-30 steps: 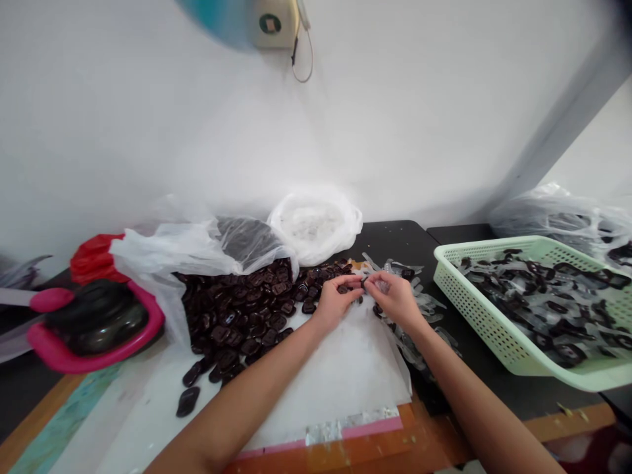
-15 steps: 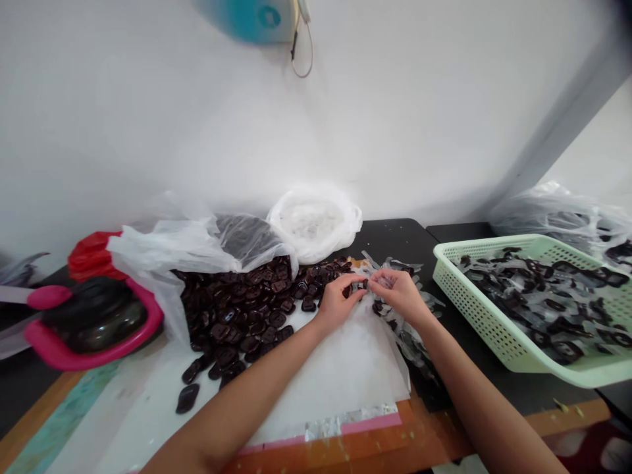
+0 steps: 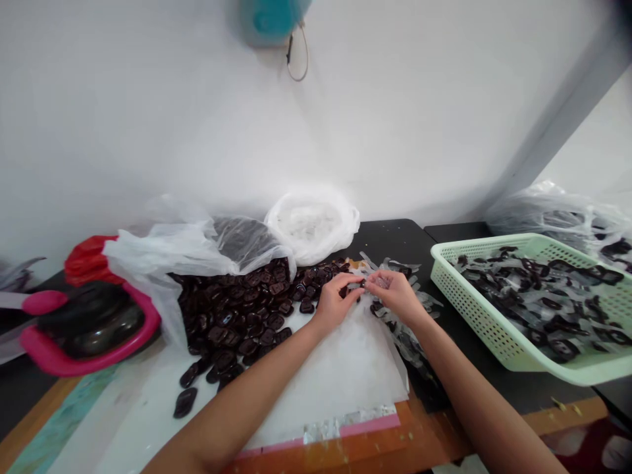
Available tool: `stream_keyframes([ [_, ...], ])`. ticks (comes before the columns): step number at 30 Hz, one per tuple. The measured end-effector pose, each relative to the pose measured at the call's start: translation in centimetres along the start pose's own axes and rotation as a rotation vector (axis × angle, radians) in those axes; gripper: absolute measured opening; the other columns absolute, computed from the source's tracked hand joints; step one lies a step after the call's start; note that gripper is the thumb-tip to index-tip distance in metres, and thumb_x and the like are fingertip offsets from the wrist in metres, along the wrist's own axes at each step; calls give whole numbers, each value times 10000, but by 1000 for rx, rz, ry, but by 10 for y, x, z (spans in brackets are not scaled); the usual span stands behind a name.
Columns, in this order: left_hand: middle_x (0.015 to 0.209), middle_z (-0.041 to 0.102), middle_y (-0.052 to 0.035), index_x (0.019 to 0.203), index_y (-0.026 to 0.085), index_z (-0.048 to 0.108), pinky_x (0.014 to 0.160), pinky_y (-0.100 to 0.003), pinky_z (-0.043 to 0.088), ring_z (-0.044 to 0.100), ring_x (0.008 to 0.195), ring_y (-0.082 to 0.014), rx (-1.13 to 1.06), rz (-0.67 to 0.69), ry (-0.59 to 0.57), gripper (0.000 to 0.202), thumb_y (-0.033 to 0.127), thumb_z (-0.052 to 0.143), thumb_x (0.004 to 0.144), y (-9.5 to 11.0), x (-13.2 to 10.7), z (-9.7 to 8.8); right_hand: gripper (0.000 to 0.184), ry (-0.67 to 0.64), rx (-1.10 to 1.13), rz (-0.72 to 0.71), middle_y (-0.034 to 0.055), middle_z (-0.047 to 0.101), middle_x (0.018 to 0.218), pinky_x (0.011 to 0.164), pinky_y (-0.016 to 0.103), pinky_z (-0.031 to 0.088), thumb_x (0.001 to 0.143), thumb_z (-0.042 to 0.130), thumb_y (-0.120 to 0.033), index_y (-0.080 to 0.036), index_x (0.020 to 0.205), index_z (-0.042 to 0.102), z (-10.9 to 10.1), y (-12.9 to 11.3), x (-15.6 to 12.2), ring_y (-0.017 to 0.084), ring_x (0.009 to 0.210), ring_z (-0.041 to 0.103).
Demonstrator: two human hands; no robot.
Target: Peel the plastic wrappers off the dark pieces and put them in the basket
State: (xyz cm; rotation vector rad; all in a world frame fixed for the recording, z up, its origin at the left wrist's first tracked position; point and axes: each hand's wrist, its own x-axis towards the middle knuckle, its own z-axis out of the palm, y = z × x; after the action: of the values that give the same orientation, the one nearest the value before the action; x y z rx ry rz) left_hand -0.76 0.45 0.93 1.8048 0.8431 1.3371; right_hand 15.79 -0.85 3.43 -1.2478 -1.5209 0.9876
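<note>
Dark heap (image 3: 232,316) hems hands (image 3: 336,304) (image 3: 397,296) left; black tabletop strip (image 3: 486,382), then green basket (image 3: 474,322), right.

White wall (image 3: 148,118) behind black tabletop (image 3: 390,240)

pieces (image 3: 232,316): glossy plastic | basket (image 3: 476,322): matt green plastic | bag (image 3: 311,227): thin plastic

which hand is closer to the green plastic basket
Right. The right hand is to the left of the pale green plastic basket, not touching it; the left hand is farther left, beyond the right hand.
</note>
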Motion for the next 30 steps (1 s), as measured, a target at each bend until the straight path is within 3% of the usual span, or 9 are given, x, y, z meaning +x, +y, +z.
stream_keyframes([
  [5, 1012, 634, -83, 996, 174, 661, 902, -330, 435, 576, 984, -194, 17, 23, 11, 200, 244, 600, 819, 0, -1, 1, 350, -58, 192, 130, -65, 390, 500, 352, 199, 200, 670, 684, -487, -160, 764, 601, 1, -1, -1, 55, 388, 266],
  [13, 1021, 623, -85, 1006, 174, 644, 898, -327, 436, 568, 995, -194, 31, 32, -8, 198, 243, 582, 831, 1, -2, 1, 289, -115, 375, 201, -63, 423, 542, 353, 188, 167, 679, 708, -399, -154, 763, 578, -1, -1, -2, 28, 380, 238],
  [21, 991, 627, -81, 959, 166, 651, 899, -326, 433, 573, 970, -186, 35, 62, 16, 166, 246, 563, 844, 0, -3, 2, 286, -132, 310, 197, -63, 417, 518, 347, 183, 158, 666, 715, -393, -148, 718, 575, 2, 0, -2, 31, 378, 255],
  [26, 1013, 652, -90, 1008, 164, 669, 907, -332, 439, 586, 981, -196, -5, 8, 17, 220, 255, 577, 830, 0, 0, 0, 268, -162, 451, 222, -88, 321, 486, 362, 185, 138, 688, 714, -382, -157, 737, 577, 3, -1, -3, 28, 386, 200],
  [30, 1050, 671, -96, 1044, 173, 687, 922, -362, 439, 592, 1009, -222, -105, -65, -17, 276, 288, 597, 810, -2, 2, -1, 278, -127, 504, 228, -81, 336, 492, 360, 188, 149, 681, 722, -392, -160, 718, 575, 4, 0, -3, 32, 395, 196],
])
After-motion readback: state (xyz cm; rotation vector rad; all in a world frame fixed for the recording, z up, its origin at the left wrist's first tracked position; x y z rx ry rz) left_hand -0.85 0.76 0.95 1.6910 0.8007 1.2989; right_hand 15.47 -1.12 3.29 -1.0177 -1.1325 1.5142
